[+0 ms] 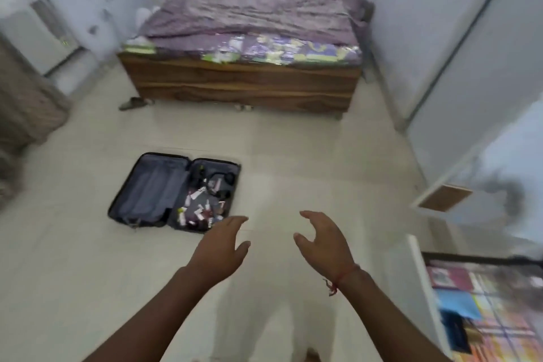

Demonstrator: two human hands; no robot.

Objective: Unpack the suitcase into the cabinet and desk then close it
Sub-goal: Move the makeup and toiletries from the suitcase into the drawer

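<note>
While the suitcase (173,192) lies open on the floor (293,156), one half bare, small toiletries remain unpacked; both hands (219,244) (321,239) are open, holding nothing.

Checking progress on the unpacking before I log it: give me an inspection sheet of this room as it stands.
Surface: pale tiled floor, bare around the case.
Job's things: dark hard-shell suitcase lies open flat; right half holds small bottles and tubes, left half shows only lining.
Clutter: sandal by the wooden bed.
Grips: left hand and right hand open, holding nothing.
Cables: dark cord in the case.
Surroundings: colourful shelves at right, blurred.
</note>
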